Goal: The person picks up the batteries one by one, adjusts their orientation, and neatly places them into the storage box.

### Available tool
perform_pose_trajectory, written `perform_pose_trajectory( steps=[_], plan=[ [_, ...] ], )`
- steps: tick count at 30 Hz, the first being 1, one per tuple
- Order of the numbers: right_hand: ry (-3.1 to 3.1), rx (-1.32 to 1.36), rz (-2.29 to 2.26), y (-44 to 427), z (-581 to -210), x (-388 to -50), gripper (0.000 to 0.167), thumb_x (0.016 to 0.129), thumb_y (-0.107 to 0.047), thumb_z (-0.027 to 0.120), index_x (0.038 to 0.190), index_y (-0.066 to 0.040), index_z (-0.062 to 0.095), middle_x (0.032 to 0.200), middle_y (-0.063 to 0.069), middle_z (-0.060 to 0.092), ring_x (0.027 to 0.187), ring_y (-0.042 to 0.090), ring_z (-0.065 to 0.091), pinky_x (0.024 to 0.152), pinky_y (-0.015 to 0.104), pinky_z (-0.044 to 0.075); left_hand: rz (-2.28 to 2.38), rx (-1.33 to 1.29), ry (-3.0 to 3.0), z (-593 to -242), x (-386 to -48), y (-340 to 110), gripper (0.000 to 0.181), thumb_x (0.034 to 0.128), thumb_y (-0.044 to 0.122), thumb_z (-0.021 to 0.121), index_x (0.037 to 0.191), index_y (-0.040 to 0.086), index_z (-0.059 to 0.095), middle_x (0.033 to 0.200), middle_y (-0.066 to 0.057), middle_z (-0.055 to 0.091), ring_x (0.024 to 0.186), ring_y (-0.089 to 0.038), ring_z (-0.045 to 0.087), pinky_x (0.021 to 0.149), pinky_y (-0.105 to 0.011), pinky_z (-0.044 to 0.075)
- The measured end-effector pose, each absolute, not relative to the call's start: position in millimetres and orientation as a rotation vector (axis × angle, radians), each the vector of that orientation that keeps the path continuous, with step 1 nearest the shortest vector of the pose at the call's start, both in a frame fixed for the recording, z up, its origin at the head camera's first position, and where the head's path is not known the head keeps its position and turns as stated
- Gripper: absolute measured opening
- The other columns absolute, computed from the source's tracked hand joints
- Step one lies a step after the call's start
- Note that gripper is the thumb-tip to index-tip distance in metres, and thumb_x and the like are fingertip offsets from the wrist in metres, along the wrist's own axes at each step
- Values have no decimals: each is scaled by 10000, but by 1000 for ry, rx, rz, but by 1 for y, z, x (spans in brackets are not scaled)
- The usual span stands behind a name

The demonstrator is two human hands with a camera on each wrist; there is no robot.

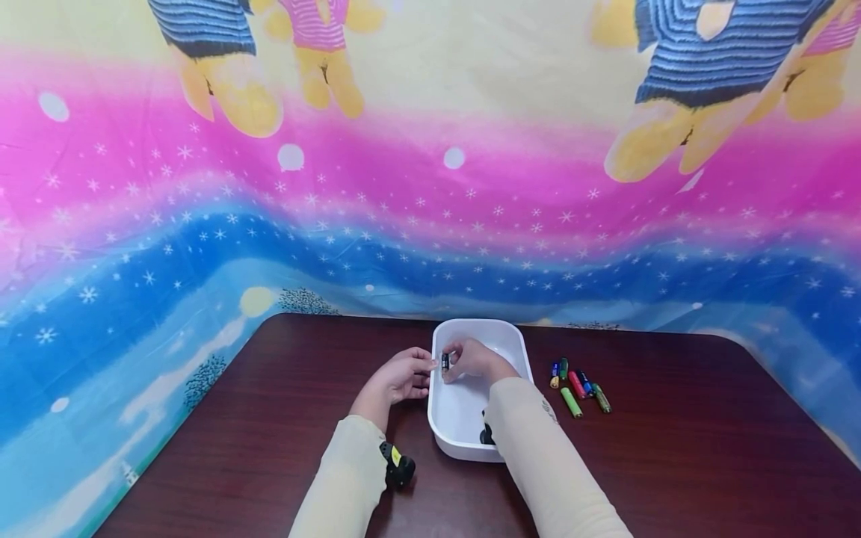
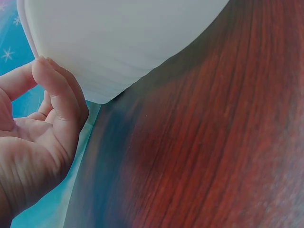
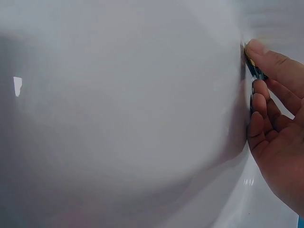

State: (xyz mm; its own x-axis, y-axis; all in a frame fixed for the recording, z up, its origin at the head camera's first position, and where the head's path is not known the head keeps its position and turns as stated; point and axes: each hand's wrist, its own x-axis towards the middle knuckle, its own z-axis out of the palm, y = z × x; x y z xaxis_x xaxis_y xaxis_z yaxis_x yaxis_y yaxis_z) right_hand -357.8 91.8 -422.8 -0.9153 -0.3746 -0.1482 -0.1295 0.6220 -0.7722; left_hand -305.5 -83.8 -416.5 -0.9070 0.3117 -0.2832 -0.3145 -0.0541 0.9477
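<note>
A white plastic tray [image 1: 464, 450] stands on the table. Inside it, near the left wall, my right hand [image 1: 473, 359] holds a small dark battery [image 1: 445, 362] between thumb and fingers. The right wrist view shows that battery [image 3: 255, 69] pinched close against the tray's white surface, partly hidden by the fingers. My left hand [image 1: 406, 376] is at the tray's left rim from outside. In the left wrist view, the left hand's [image 2: 42, 128] thumb and bent fingers meet at the rim [image 2: 34, 47] and pinch it.
Several loose batteries lie right of the tray, among them a light green battery [image 1: 571, 402], a red battery [image 1: 576, 384] and a blue-and-gold battery [image 1: 554, 375]. The dark brown table [image 1: 673, 448] ends at a printed cloth [image 1: 417, 224] behind. Black cameras [image 1: 400, 467] sit on both wrists.
</note>
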Motion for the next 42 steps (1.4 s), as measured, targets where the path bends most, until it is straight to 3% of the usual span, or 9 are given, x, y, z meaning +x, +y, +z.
perform_pose_trajectory(
  steps=[10,16,21,27,34,42],
  plan=[
    [2566,-341,-1141,88,-418,-354,563,661,-35,803,1178,-13,583,883,91,561,742,142,472,693,240,375,2020,-35,1803,-419,-309,-83,121,900,107,562,969,86,464,734,-45,557,608,-115,543,504,-234,477],
    [2591,-328,-1047,92,-412,-355,683,642,-10,802,1261,-22,514,954,89,593,819,184,524,815,314,416,2029,-24,1819,-419,-311,-80,140,889,102,578,969,76,466,739,-43,541,604,-116,532,513,-238,477],
    [2613,-267,-1008,94,-404,-355,753,646,64,767,1320,-14,441,929,72,607,808,190,546,800,328,442,2026,-26,1838,-423,-313,-80,157,890,110,591,983,66,473,762,-59,540,612,-123,538,515,-239,484],
    [2677,-337,-965,104,-381,-355,626,740,3,723,1309,1,461,913,67,601,796,193,553,718,306,466,2028,-41,1859,-424,-312,-81,166,890,120,600,994,56,488,761,-55,552,611,-119,549,513,-239,483],
    [2612,-397,-1134,144,-339,-357,527,885,-81,601,1366,-8,398,1078,141,564,978,267,550,848,412,467,2007,-53,1893,-425,-311,-80,176,883,127,607,1006,61,499,725,-33,540,578,-117,526,502,-230,471],
    [2677,-445,-1079,215,-317,-353,455,937,-71,518,1359,41,391,1242,246,498,1148,381,469,916,457,430,2001,-58,1912,-421,-309,-80,189,880,148,616,1011,67,505,720,-29,535,573,-116,517,507,-229,465]
  ],
)
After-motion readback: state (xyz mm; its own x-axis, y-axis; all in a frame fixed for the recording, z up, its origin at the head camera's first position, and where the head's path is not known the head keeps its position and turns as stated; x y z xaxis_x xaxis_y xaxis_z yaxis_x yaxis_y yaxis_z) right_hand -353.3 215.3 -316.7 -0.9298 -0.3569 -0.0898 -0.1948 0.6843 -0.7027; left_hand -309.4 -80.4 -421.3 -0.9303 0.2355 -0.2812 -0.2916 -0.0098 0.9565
